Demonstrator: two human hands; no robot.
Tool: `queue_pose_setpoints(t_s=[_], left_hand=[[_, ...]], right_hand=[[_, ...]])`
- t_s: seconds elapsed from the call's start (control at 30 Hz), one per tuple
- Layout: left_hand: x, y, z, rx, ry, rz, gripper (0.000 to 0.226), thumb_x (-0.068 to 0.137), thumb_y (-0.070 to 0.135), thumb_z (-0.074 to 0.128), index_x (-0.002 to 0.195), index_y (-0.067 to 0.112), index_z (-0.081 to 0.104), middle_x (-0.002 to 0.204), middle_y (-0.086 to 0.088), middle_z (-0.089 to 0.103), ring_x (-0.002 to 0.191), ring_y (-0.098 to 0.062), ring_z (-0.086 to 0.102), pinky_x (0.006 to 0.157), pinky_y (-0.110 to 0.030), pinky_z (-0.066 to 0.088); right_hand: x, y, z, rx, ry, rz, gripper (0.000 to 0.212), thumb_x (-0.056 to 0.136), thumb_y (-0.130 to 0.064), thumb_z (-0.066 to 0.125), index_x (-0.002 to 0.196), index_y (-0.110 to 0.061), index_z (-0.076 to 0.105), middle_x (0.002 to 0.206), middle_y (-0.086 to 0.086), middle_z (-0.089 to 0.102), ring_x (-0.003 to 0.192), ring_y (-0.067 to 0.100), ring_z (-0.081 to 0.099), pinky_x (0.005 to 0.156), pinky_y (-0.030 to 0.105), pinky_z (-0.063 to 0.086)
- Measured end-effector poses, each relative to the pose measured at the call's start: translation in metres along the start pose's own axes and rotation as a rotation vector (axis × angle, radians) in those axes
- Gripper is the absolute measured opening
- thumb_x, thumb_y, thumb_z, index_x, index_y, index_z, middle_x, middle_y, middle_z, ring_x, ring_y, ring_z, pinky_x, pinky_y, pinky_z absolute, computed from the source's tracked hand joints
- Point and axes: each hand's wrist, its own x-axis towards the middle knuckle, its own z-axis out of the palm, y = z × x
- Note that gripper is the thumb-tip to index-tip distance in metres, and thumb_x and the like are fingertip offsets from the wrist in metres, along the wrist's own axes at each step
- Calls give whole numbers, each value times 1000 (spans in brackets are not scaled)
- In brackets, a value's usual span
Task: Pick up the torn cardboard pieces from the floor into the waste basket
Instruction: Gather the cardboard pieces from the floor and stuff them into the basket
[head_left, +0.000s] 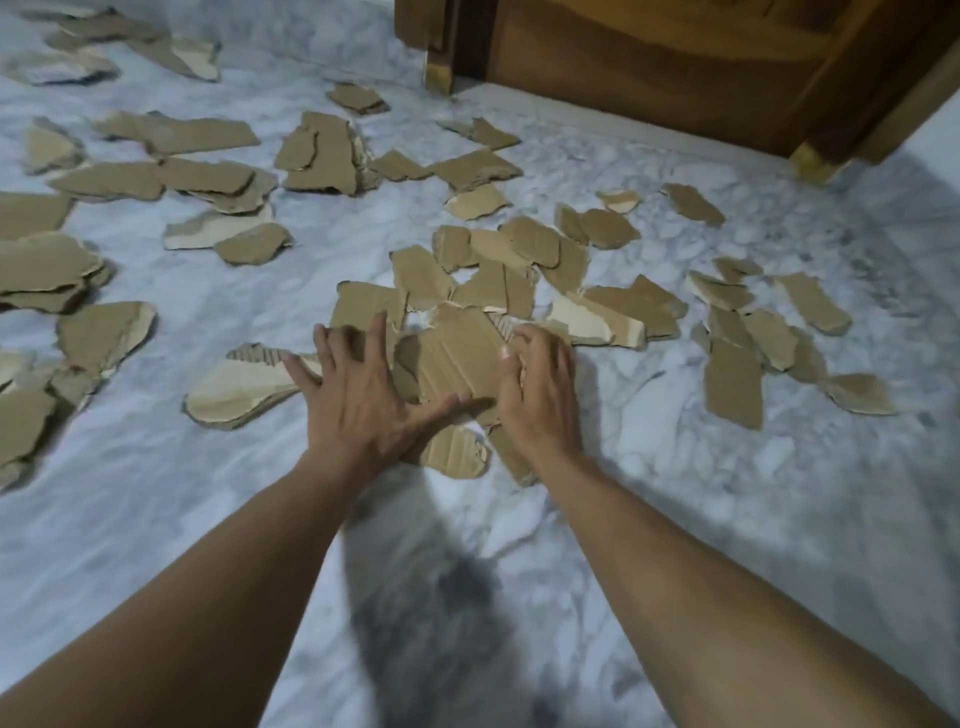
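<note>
Several torn brown cardboard pieces lie scattered over the marble floor (156, 499). A small heap of cardboard pieces (457, 358) sits in the middle of the view between my hands. My left hand (358, 400) lies spread on the heap's left side, fingers straight and splayed, thumb reaching under toward the right. My right hand (540, 395) is at the heap's right edge with its fingers curled round the pieces there. A pale-faced cardboard piece (239, 389) lies just left of my left hand. No waste basket is in view.
Dark wooden furniture (675, 67) with brass-tipped legs stands at the back right. More cardboard pieces lie at the left edge (36, 270), at the far back left (171, 135) and to the right (732, 384). Bare marble floor spreads below my forearms.
</note>
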Motion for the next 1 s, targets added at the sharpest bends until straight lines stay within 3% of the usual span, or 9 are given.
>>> queue_pose_setpoints(t_s=[0.13,0.27,0.33,0.53,0.63,0.73,0.83,0.9,1.0], left_hand=[[9,15,15,28,33,-3,118,67,103,10,161,32,-1,168,-18,6,155,-35,-3,117,-68,-4],[9,18,18,58,23,16,113,71,100,7,160,30,12,167,-13,13,155,-33,3,118,-66,-4],[12,20,15,45,47,44,109,73,99,11,157,31,22,163,-11,23,153,-32,12,119,-65,4],[9,22,16,89,37,-125,113,70,102,12,160,33,8,168,-13,11,153,-44,-1,116,-70,-4],[10,24,15,9,62,-74,106,80,94,11,161,26,10,167,-11,20,155,-31,10,122,-60,3],[6,19,11,-70,215,-144,97,84,89,16,160,29,11,166,-11,21,155,-30,8,122,-61,2],[3,6,8,-3,127,-330,125,63,106,18,160,31,-3,168,-19,2,152,-47,-7,112,-70,-10],[5,6,10,52,4,-330,135,57,109,15,161,24,2,168,-18,3,151,-48,-6,114,-70,-9],[6,11,10,26,39,-278,122,70,100,26,155,13,26,162,-12,29,149,-40,18,117,-59,20]], right_hand=[[67,38,-12,-169,113,88,60,93,-61,41,129,-16,55,135,13,51,123,31,46,100,46,39],[135,96,-43,-490,-128,527,96,72,-96,31,154,-46,19,167,12,-5,151,43,-6,110,75,0],[152,115,-53,-454,-288,674,109,60,-104,22,154,-52,7,168,11,-9,149,47,-13,105,79,-8],[132,84,-18,-414,-523,342,108,56,-107,20,147,-48,33,155,6,25,142,41,21,111,62,18],[110,59,-2,-457,-540,171,89,64,-101,33,138,-51,38,147,4,28,132,38,28,104,54,25],[101,52,-5,-444,-532,263,109,58,-101,43,150,-48,20,158,10,13,137,42,22,106,55,24],[100,40,-9,-504,-555,372,145,43,-108,36,159,-29,1,155,17,20,132,40,25,100,54,27],[99,29,-9,-514,-590,367,149,40,-110,27,158,-21,11,152,17,25,131,42,29,100,55,29],[94,19,-11,-405,-640,387,141,43,-108,39,152,-19,32,150,18,35,133,42,38,102,53,37]])
